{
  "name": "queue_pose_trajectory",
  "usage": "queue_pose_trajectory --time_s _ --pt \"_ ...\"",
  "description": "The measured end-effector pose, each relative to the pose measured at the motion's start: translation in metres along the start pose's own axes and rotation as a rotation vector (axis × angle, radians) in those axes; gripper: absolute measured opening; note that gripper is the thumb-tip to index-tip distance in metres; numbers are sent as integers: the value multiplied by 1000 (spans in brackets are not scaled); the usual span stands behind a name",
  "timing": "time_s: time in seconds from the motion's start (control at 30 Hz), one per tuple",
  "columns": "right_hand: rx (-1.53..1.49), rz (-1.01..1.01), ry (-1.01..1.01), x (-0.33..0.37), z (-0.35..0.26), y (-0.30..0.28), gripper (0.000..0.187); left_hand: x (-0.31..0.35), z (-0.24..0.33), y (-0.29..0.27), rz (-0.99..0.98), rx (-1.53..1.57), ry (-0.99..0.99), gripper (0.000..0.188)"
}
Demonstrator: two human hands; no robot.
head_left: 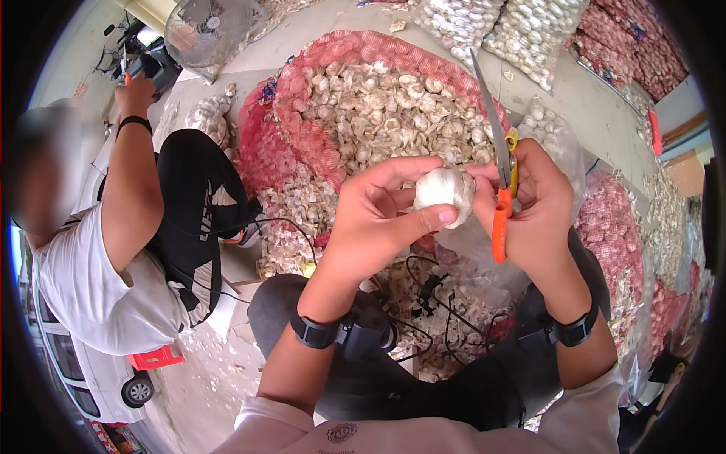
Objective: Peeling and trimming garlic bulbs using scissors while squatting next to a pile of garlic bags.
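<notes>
A whole white garlic bulb (443, 195) is gripped by my left hand (382, 216), thumb in front and fingers behind. My right hand (533, 200) has a pair of scissors (500, 163) in its grasp, the orange and yellow handles at the fingers and the long blades pointing up and away. The fingertips of that hand touch the right side of the bulb. Beyond both hands lies a red mesh sack (306, 125), opened wide and full of garlic bulbs and loose skins (393, 113).
At left sits a co-worker (113, 250), one arm raised with scissors. Clear bags of garlic (533, 38) and red mesh sacks (628, 34) stand at the back right. A fan (212, 30) is at the back left. Black cables (446, 303) run between my knees over garlic skins.
</notes>
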State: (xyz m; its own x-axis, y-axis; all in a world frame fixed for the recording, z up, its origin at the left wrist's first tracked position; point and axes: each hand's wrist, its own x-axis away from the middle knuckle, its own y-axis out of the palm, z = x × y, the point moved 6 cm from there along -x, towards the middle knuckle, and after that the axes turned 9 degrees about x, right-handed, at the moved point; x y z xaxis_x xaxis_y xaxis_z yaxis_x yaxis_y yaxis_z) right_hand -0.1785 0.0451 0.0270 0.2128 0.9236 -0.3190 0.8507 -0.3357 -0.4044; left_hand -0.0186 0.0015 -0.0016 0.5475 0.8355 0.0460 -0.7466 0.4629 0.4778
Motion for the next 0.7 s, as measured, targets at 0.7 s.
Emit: queue_pose_trajectory --time_s 0.7 --pt "-93 -64 102 5 6 -12 23 0 -5 9 -88 32 -61 45"
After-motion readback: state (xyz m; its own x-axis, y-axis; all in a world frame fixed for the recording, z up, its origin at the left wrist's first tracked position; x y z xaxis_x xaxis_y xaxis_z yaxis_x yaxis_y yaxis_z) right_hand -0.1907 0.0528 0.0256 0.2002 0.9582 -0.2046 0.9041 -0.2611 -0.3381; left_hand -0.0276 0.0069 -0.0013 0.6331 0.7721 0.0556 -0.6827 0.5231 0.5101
